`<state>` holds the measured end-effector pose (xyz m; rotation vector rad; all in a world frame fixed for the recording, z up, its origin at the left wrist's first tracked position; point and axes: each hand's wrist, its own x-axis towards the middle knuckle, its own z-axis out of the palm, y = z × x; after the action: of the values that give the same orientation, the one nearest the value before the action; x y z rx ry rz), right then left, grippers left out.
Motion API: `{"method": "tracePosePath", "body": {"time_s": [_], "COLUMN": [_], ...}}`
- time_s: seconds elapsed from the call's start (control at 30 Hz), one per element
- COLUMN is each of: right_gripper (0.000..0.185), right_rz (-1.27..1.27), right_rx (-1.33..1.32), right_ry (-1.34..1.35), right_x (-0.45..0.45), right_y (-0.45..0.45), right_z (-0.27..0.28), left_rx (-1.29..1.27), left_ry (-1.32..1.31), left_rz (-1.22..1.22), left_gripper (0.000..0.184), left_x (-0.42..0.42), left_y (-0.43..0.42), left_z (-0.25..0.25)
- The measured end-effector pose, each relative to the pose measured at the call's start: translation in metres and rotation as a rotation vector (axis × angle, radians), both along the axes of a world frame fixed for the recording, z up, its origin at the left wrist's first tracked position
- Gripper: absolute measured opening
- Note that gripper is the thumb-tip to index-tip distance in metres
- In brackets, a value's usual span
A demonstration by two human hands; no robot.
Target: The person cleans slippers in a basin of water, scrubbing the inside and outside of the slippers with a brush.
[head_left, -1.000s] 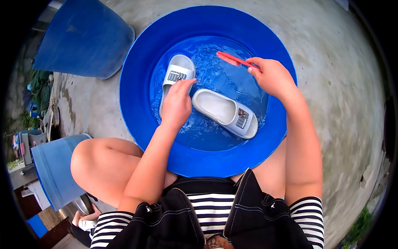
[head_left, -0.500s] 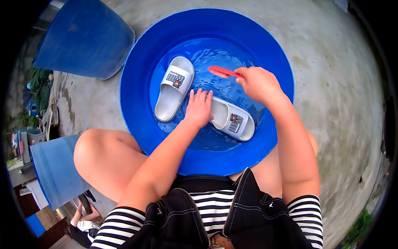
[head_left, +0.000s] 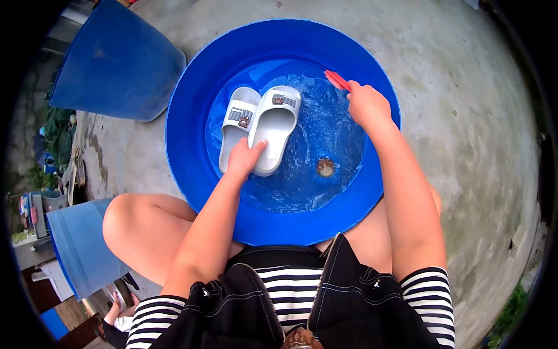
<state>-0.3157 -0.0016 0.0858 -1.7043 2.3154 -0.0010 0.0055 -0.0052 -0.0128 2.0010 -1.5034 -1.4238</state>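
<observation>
A large round blue tub (head_left: 302,230) with shallow water stands in front of me. Two pale grey slippers with bear decorations on their straps are in its left half. My left hand (head_left: 242,158) grips the nearer slipper (head_left: 272,129) by the edge of its heel, thumb on the insole. That slipper partly overlaps the other slipper (head_left: 232,138), which lies to its left. Over the tub's right side, my right hand (head_left: 371,106) is closed around the handle of a red brush (head_left: 336,79). The brush is apart from both slippers.
A small brownish round thing (head_left: 325,167) shows in the water; I cannot make out what it is. A big blue barrel (head_left: 116,64) stands at the upper left, a lighter blue bucket (head_left: 87,241) by my left knee. Concrete ground (head_left: 465,145) surrounds the tub.
The right-hand slipper has moved left and turned, its strap now away from me and against the other slipper. My left hand has shifted left with it. The brush has moved right and up.
</observation>
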Motion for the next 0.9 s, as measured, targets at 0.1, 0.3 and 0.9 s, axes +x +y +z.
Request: {"method": "tracePosePath", "body": {"time_s": [0.1,0.3,0.9], "right_gripper": [0.033,0.027,0.026], "right_rz": [0.017,0.201,0.505], "right_rx": [0.182,0.174,0.056], "right_ry": [0.004,-0.151,-0.101], "right_x": [0.007,0.052,0.113], "right_y": [-0.005,0.024,0.076], "right_z": [-0.036,0.039,0.047], "left_rx": [-0.051,0.324,0.064], "left_ry": [-0.07,0.536,0.682], "left_rz": [0.038,0.365,0.374], "left_gripper": [0.057,0.042,0.051], "left_x": [0.004,0.0,-0.04], "left_y": [-0.001,0.025,0.031], "left_z": [0.006,0.04,0.045]}}
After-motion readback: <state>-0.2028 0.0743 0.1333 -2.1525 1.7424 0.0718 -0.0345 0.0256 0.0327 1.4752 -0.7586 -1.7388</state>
